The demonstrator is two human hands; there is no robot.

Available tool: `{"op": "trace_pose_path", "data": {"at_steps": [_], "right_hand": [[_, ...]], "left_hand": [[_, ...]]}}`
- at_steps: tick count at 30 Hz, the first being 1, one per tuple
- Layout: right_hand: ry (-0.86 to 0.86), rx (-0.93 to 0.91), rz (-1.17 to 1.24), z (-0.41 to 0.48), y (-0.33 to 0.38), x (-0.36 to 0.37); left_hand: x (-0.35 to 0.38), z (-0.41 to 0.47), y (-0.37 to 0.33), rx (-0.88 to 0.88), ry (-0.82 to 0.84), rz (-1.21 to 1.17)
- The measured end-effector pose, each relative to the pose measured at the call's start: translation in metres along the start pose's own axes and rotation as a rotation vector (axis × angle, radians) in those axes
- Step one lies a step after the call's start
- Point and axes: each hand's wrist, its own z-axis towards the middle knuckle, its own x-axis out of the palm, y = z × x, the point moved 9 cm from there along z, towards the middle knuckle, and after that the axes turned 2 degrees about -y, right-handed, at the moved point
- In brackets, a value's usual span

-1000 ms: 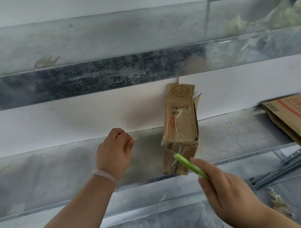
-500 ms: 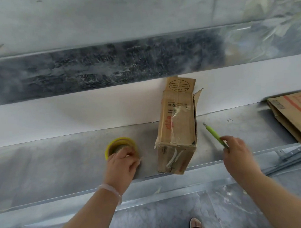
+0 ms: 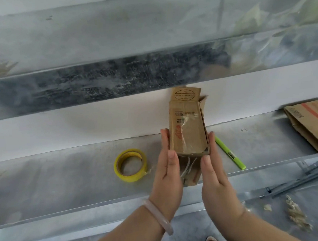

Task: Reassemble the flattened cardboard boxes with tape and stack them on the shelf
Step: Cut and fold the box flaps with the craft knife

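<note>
- Dull metal shelf [image 3: 64, 183] spans mid-frame.
- Creased cardboard box [image 3: 188, 129], tall and narrow, stands on it centre-frame, long axis upright, flaps up.
- Left hand [image 3: 167, 168] and right hand [image 3: 215, 174]: flat, straight-fingered, pressing its sides.

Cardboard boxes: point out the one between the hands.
The small upright box between left hand and right hand; the larger red-printed box sits far right.

The box [image 3: 188, 129] stands on the shelf [image 3: 64, 174] between my left hand [image 3: 167, 168] and right hand [image 3: 214, 174]. Tape [image 3: 130, 165] lies to its left, a pen [image 3: 230, 153] to its right, cardboard [image 3: 312, 124] farther right.
</note>
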Motion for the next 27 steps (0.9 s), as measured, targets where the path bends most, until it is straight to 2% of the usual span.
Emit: {"op": "trace_pose_path", "data": {"at_steps": [2, 7, 11, 15, 19, 23, 25, 27], "right_hand": [[-0.098, 0.070, 0.146, 0.009, 0.002, -0.006], [-0.236, 0.058, 0.063, 0.015, 0.002, -0.018], [-0.114, 0.035, -0.030, 0.015, 0.001, -0.022], [-0.029, -0.089, -0.138, 0.021, 0.013, -0.037], [0.024, -0.026, -0.049, 0.022, -0.007, -0.033], [0.134, -0.029, -0.129, 0.014, -0.015, -0.013], [0.132, -0.075, -0.193, 0.018, -0.008, -0.021], [0.077, -0.230, -0.360, 0.023, 0.011, -0.034]], "left_hand": [[0.005, 0.001, 0.003, 0.036, 0.002, 0.044], [-0.005, 0.006, 0.013, 0.177, -0.030, 0.143], [-0.018, 0.010, 0.002, 0.333, -0.003, 0.368], [-0.026, 0.014, -0.012, 0.461, 0.123, 0.561], [-0.027, 0.020, -0.016, 0.459, 0.118, 0.559], [-0.021, 0.005, -0.003, 0.421, 0.074, 0.605], [-0.025, 0.006, -0.011, 0.409, 0.102, 0.565], [-0.030, 0.011, -0.032, 0.475, 0.098, 0.613]]}}
